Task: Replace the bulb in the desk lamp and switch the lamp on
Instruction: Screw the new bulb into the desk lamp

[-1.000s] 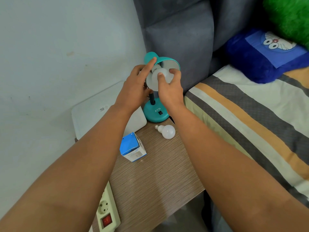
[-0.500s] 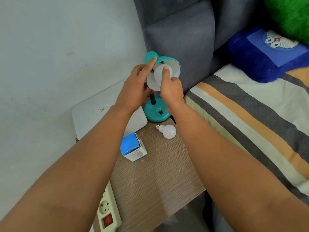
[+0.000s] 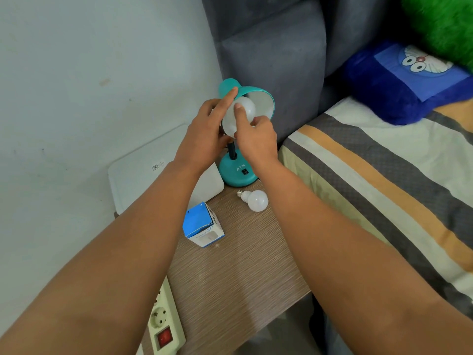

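A teal desk lamp [image 3: 236, 171] stands at the back of a wooden side table [image 3: 238, 272]. Its shade [image 3: 265, 99] tilts toward me. My left hand [image 3: 204, 135] holds the shade's left edge, its index finger lying over the top. My right hand [image 3: 256, 139] grips a white bulb [image 3: 245, 108] inside the shade, thumb pressed on the bulb's front. A second white bulb [image 3: 254, 200] lies loose on the table in front of the lamp base. The black switch [image 3: 245, 171] sits on the base.
A blue and white bulb box [image 3: 203, 225] stands mid-table. A white flat device [image 3: 143, 172] lies at the table's back left. A power strip [image 3: 163, 324] with a red switch is at the near left corner. A striped bed [image 3: 384, 180] borders the table's right side.
My right hand has turned on the bulb: the fingers first wrapped its front, and now the thumb lies across it. My left hand has stayed on the shade.
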Demonstrator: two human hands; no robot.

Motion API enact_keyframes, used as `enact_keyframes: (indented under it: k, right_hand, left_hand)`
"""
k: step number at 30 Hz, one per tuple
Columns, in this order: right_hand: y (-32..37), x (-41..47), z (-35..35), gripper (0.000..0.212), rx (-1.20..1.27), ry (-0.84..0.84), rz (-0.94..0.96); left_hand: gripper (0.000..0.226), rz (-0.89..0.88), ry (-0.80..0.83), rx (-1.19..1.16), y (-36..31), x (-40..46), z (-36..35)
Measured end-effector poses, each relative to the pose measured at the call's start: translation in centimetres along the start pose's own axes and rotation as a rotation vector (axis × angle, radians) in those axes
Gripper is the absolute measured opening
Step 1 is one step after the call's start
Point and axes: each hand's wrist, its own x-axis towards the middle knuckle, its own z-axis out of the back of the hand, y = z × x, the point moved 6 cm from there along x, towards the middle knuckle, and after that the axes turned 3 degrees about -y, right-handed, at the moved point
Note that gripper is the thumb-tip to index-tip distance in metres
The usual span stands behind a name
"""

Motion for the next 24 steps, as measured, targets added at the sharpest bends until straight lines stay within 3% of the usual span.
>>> enact_keyframes:
  k: [6, 14, 18, 24]
  right_hand:
    - [-0.2, -0.5, -0.9, 0.079, -0.019, 0.111, -0.128]
    - [-0.1, -0.4, 0.2, 0.065, 0.106, 0.000, -0.062]
    - [0.0, -0.3, 0.4, 0.066, -0.008, 0.004, 0.093]
    - [0.0, 0.0, 0.1, 0.056, -0.042, 0.023, 0.057]
  left_hand:
    - [0.078, -0.002, -0.008, 0.012, 0.0, -0.1, 0.1]
    - [0.082, 0.008, -0.002, -0.015, 0.2, -0.1, 0.0]
    - [0.089, 0.018, 0.006, 0.010, 0.4, -0.1, 0.0]
    - [0.084, 0.004, 0.001, 0.010, 0.1, -0.1, 0.0]
